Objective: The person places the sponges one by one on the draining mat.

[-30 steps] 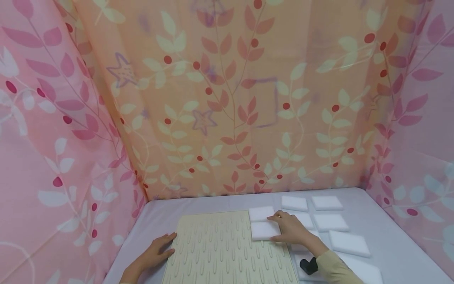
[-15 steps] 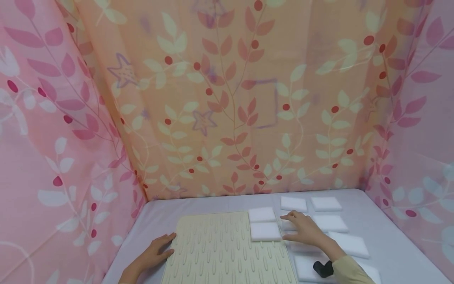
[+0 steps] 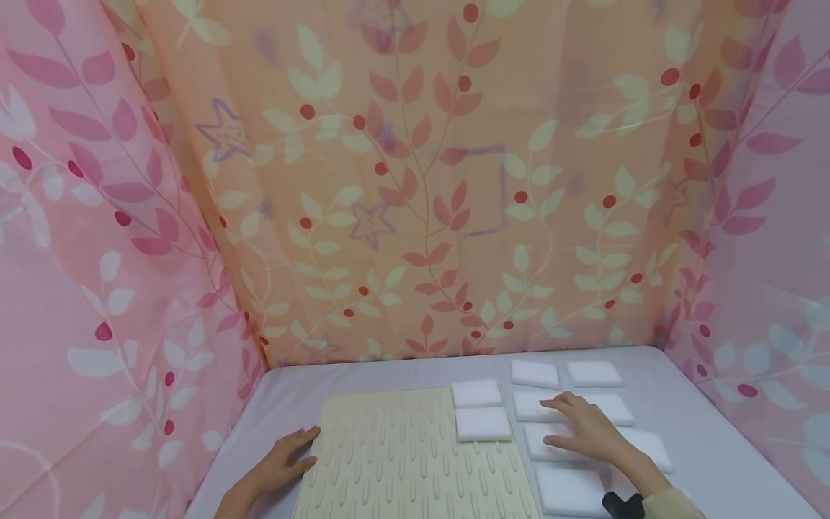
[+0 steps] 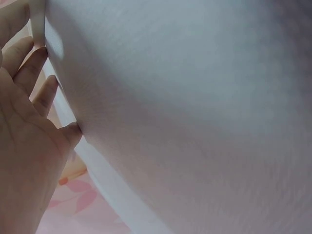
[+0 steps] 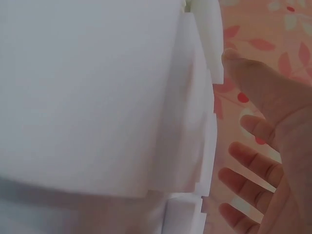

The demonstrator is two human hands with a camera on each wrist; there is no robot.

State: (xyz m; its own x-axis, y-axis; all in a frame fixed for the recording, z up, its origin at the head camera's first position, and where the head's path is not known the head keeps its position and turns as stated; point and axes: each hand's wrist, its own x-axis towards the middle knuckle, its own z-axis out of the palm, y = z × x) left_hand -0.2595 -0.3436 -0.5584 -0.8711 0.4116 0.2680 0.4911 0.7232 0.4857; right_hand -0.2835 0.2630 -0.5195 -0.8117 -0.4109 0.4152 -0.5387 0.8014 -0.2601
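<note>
Resting left hand (image 3: 275, 465): we lay it at the left edge of the mat, its fingers extended and relaxed, the tips touching that edge.
Right hand (image 3: 586, 430): we have it over the loose blocks, unclenched and holding nothing, thumb and index finger well apart; we cannot tell whether it touches the blocks beneath.
Bumpy mat (image 3: 382, 461): we see it cream-coloured, flat on the counter (image 3: 295, 382), between our two hands, with rows of long raised ridges.
Blocks on the mat: we find two white ones at its far right corner, the far block (image 3: 476, 393) directly behind the near block (image 3: 483, 424), both lying flat.
Loose blocks (image 3: 570, 490): we count at least seven to the right of the mat, white and flat in two rough columns, some partly hidden by our right hand and forearm.
Right wrist: we wear a black fitting (image 3: 622, 506) there, next to a beige sleeve (image 3: 674, 506).
Cloth around us: we face an orange leafy backdrop (image 3: 415, 180), with pink leafy cloth (image 3: 130, 288) at either side.
</note>
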